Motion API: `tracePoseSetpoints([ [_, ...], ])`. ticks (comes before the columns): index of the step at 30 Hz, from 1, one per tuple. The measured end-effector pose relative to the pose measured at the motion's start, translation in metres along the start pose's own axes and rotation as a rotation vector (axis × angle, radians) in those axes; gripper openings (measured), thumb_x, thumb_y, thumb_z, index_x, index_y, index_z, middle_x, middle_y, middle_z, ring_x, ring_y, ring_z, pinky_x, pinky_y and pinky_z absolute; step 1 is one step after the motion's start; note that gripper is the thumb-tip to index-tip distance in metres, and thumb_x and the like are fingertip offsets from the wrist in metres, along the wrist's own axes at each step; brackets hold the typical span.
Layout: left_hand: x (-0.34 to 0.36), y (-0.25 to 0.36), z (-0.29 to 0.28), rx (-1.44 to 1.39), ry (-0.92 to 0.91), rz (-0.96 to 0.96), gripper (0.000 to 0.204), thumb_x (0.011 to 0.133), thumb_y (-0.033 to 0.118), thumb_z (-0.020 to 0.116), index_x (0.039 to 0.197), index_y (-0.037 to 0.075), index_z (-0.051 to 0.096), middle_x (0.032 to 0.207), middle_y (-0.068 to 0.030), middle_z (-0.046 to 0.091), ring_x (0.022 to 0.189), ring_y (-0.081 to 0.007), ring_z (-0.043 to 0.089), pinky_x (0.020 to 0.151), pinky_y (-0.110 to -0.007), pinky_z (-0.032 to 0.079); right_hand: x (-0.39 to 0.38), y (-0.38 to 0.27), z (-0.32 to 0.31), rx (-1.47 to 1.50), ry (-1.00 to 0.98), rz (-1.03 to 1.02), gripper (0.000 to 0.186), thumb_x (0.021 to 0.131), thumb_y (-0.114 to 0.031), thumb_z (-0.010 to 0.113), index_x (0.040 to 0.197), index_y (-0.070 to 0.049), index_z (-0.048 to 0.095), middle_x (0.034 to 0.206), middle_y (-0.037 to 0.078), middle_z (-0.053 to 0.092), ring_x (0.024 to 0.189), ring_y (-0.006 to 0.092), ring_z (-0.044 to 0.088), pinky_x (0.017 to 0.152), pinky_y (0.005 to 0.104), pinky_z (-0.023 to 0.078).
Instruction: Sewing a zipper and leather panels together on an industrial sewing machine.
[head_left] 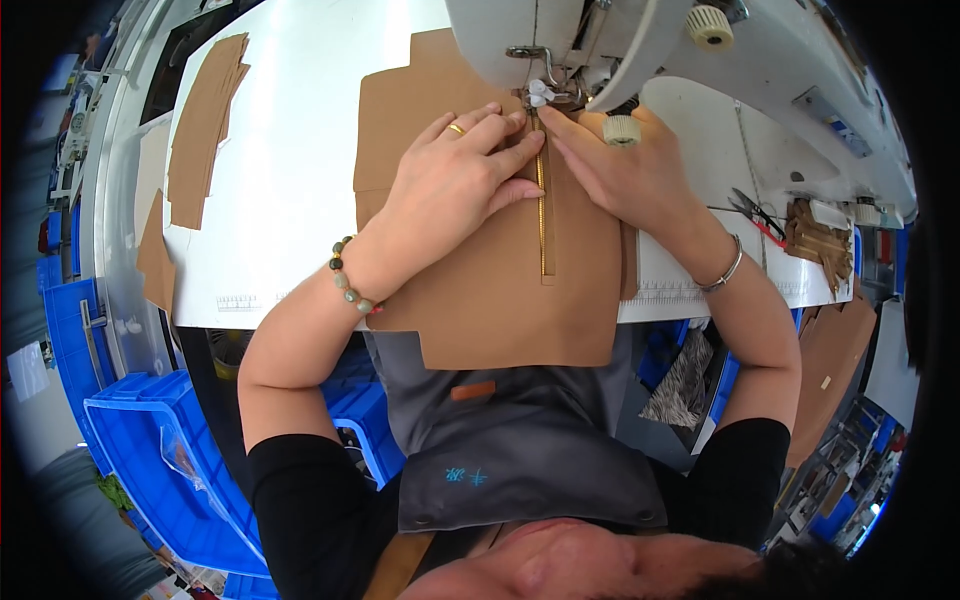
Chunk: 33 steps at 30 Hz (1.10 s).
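A brown leather-like panel (480, 310) with notched corners lies on the white table, its near end hanging over the front edge. A gold-toothed zipper (542, 220) shows in a narrow slot in the panel. The slot's far end lies beneath the presser foot of a white sewing machine (630, 50). My left hand (455, 175) presses on the panel left of the zipper, fingers bent, thumb apart at the teeth. On the other side, my right hand (625, 165) rests on the panel, its index finger reaching beside the foot. A machine knob partly hides that hand. Neither hand grips anything visible.
Brown cut pieces (200, 130) lie stacked at the table's far left. Scissors (757, 215) with red on the handles and a bundle of brown strips (818, 245) sit at the right. A blue bin (180, 470) stands below the table's left side. The machine arm overhangs my right hand.
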<state>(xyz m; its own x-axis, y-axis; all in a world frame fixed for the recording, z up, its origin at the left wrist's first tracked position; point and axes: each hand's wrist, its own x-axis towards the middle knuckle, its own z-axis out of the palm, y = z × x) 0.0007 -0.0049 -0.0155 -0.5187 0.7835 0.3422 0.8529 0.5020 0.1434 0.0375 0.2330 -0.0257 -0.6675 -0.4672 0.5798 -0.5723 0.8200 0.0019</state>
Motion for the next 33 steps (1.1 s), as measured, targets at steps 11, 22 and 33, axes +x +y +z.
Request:
tracePoseSetpoints([
  [11,-0.076,0.103,-0.03,0.129,-0.345,0.0,0.092,0.073,0.049,0.081,0.143,-0.004,0.055,0.153,-0.0215,0.053,0.143,-0.0374,0.05,0.114,-0.052,0.042,-0.038,-0.024,-0.069,0.208,-0.174,0.183,0.014,0.088,-0.018,0.075,0.099,-0.01,0.072,0.098,0.004,0.067,0.083,0.0246,0.065,0.073,0.0389,0.052],
  [22,-0.049,0.048,-0.055,-0.822,-0.248,-0.571,0.029,0.093,0.006,0.057,0.116,-0.006,0.07,0.108,-0.0262,0.069,0.096,-0.0448,0.067,0.086,-0.046,0.053,-0.066,-0.082,-0.061,0.45,0.057,0.152,0.02,0.077,-0.008,0.081,0.092,-0.004,0.067,0.098,0.01,0.068,0.09,0.0318,0.067,0.077,0.0404,0.056],
  [33,-0.069,0.059,-0.045,-1.094,-0.011,-0.844,0.045,0.11,0.033,0.053,0.096,-0.008,0.065,0.076,-0.0091,0.052,0.057,-0.0131,0.055,0.052,-0.031,0.043,-0.056,-0.098,-0.045,0.342,-0.091,0.04,0.027,0.077,-0.008,0.08,0.102,-0.002,0.071,0.097,0.009,0.068,0.086,0.0277,0.068,0.07,0.0376,0.057],
])
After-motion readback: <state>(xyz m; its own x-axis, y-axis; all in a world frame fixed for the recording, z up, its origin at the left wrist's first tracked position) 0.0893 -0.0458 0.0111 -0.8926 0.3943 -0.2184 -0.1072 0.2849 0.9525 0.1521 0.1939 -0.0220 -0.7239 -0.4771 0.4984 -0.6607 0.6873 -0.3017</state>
